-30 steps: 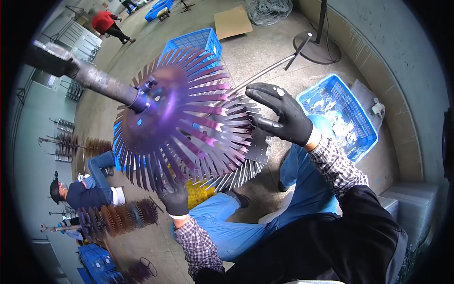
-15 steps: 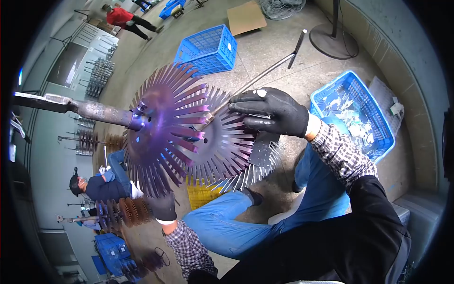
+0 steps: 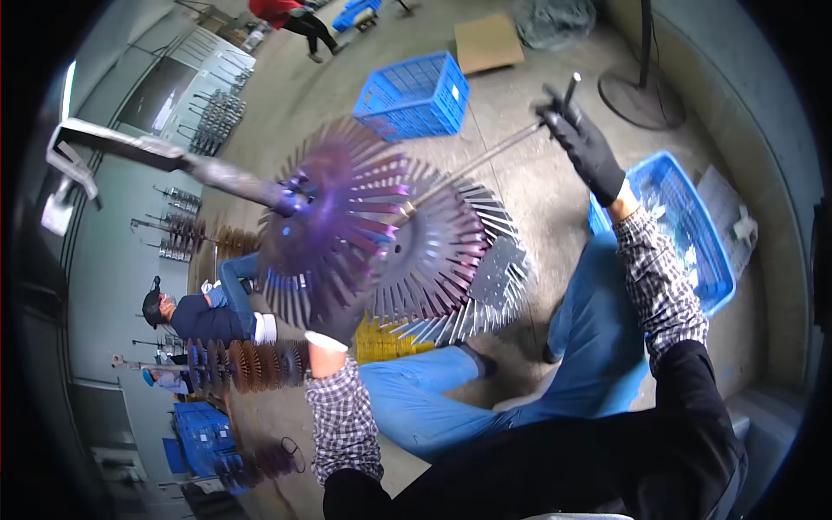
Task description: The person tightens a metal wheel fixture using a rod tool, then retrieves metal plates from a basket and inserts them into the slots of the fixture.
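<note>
A purple-tinted metal disc (image 3: 334, 225) with blade-like fins faces me, mounted on a metal shaft (image 3: 234, 178). More finned discs (image 3: 433, 251) stand behind it. My left hand (image 3: 340, 322), in a black glove, is closed at the lower edge of the front disc; the blades partly hide its fingers. A long T-handle wrench (image 3: 485, 156) slants up from between the discs, its socket end near their middle. My right hand (image 3: 591, 152), also black-gloved, has its fingers around the crossbar at the far end; motion blurs the fingertips.
A blue crate (image 3: 412, 95) stands beyond the discs; another blue crate (image 3: 693, 234) holding plastic scraps is at the right. A yellow crate (image 3: 381, 342) sits below the discs. Co-workers (image 3: 208, 316) are at the left and top. A round stand base (image 3: 641, 100) is at upper right.
My right hand has moved from beside the wrench's socket end out to its T-handle. My left hand stays at the disc's lower edge. The view has shifted.
</note>
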